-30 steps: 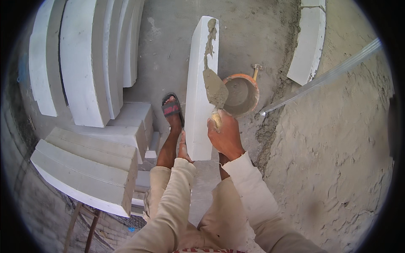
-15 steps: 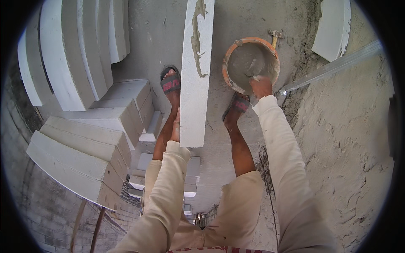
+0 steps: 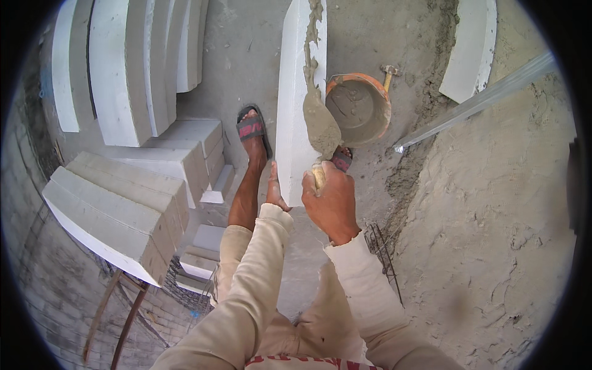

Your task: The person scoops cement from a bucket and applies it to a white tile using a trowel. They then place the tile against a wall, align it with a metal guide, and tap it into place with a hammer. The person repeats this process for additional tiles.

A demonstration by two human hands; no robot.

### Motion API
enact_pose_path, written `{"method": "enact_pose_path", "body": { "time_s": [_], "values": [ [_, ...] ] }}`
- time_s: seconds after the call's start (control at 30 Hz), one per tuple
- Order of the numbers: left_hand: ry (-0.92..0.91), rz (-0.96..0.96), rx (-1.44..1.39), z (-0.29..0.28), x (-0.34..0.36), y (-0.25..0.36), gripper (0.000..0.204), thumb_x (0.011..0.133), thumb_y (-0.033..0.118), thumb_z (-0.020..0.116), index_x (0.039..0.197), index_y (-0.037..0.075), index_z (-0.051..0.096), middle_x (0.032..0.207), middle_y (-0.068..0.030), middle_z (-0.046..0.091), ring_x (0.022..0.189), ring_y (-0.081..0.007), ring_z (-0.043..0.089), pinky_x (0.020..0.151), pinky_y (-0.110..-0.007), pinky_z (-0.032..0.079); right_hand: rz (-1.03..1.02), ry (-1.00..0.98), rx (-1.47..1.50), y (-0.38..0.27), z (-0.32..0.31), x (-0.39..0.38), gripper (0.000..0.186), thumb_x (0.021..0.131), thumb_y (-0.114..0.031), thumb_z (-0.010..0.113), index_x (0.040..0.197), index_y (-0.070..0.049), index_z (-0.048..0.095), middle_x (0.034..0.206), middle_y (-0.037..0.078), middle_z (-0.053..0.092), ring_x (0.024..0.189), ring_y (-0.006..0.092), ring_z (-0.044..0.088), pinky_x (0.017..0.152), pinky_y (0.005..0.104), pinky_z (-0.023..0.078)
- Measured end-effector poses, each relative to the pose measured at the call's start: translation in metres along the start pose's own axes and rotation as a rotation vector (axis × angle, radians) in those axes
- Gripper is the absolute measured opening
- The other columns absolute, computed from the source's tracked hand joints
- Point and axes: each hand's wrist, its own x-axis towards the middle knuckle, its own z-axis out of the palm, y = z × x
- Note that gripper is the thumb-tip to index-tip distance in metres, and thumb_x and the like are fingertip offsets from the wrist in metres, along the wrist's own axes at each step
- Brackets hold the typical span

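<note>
On a grey floor, with rough tan ground at R: approx 5 upright blocks far L, a pile of 2+ nearer, 1 end block top R. 1 long white block, centre, btwn the feet, 1 mortar strip along its top. 1 pale bar slants at R. 1 bucket, orange rim, mortar inside, just R of the long block. 2 hands: R hand curled tight round handle of 1 trowel, blade mortar-coated, over block's R edge; L hand has fingers straight against block's L side, nr end. 2 sandals; 1 hammer by bucket.

Overlap hides exact block no. Far end of long block cut off; R sandal mostly hidden; L palm hidden, can't tell if it grips.

Writing: red letters on shirt, cut off; pinkish lettering, L sandal strap.
</note>
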Motion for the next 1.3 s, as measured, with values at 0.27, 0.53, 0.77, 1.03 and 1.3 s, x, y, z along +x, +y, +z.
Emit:
{"method": "enact_pose_path", "body": {
  "time_s": [0.27,0.53,0.77,1.03,1.3],
  "values": [
    [-0.047,-0.031,-0.071,-0.038,0.026,-0.005,0.065,0.104,0.062,0.060,0.146,0.012,0.062,0.133,-0.0106,0.072,0.117,-0.0313,0.071,0.103,-0.049,0.059,0.020,-0.036,0.009,-0.012,0.009,-0.097,0.019,0.096,-0.010,0.069,0.088,0.004,0.058,0.069,0.022,0.064,0.063,0.0428,0.068,0.060,0.0488,0.051],
    [-0.021,-0.013,0.047,-0.038,0.018,0.008,0.064,0.106,0.059,0.058,0.149,0.012,0.059,0.138,-0.0093,0.070,0.119,-0.0288,0.071,0.103,-0.047,0.058,0.098,0.060,-0.170,0.077,-0.031,-0.020,0.020,0.096,-0.017,0.070,0.099,0.002,0.064,0.085,0.025,0.072,0.080,0.0442,0.073,0.069,0.0502,0.054],
    [-0.089,-0.021,0.162,-0.041,0.035,0.015,0.059,0.110,0.054,0.053,0.152,0.013,0.056,0.136,-0.0055,0.070,0.118,-0.0252,0.070,0.103,-0.043,0.058,0.208,-0.016,-0.777,0.218,-0.007,0.187,0.041,0.085,-0.031,0.078,0.104,0.005,0.075,0.110,0.028,0.077,0.107,0.0457,0.074,0.092,0.0509,0.059],
    [-0.050,-0.006,0.086,-0.048,0.032,0.014,0.060,0.110,0.056,0.052,0.151,0.014,0.058,0.134,-0.0050,0.072,0.113,-0.0250,0.072,0.099,-0.043,0.060,0.310,-0.121,0.105,0.246,-0.048,0.113,0.025,0.093,-0.023,0.074,0.085,-0.001,0.067,0.066,0.006,0.061,0.054,0.0156,0.056,0.051,0.0360,0.046],
    [-0.112,-0.021,0.005,-0.048,0.025,0.007,0.070,0.107,0.065,0.051,0.153,0.012,0.056,0.139,-0.0111,0.070,0.119,-0.0313,0.071,0.104,-0.050,0.058,0.110,-0.056,0.174,0.058,-0.074,-0.048,0.017,0.093,-0.015,0.071,0.094,0.001,0.065,0.068,0.010,0.058,0.066,0.0156,0.054,0.065,0.0367,0.050]
  ]
}}
